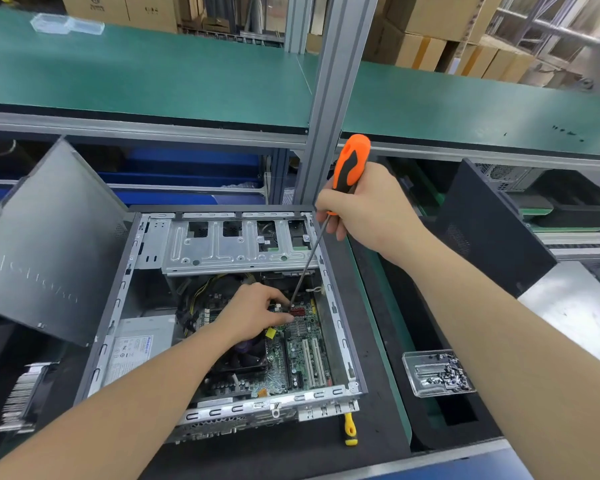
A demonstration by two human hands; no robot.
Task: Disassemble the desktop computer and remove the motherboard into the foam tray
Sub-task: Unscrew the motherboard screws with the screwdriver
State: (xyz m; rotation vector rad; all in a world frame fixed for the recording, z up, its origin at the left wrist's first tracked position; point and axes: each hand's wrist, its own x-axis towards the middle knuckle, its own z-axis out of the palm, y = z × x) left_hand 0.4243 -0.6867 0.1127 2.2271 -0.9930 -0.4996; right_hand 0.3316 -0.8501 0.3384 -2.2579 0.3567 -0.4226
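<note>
Right hand (pixel 368 206) curled tight round the orange handle of the screwdriver (pixel 350 164). Shaft angled down into the open computer case (pixel 274 405), tip down at the motherboard (pixel 302 362) beside a small red part. Left hand (pixel 257 313) deep in the case at the same spot, thumb and forefinger drawn together just beside the tip; no telling at this size whether on a screw, a connector or nothing at all.

Motherboard seated flat on the case floor, with fan, cables and slots in place on it. Above it, drive cage (pixel 236 244) fitted across the top of the case; power supply (pixel 136 344) at lower left. Side panel (pixel 49 244) already off, leaning to the left of the case. Clear tray (pixel 437 374) of loose screws well to the right.

Judged early to midway: cover removed and some screws out. Yet to do: free the board, unplug it, lift it out and lay it in the foam tray, not clearly made out here.
</note>
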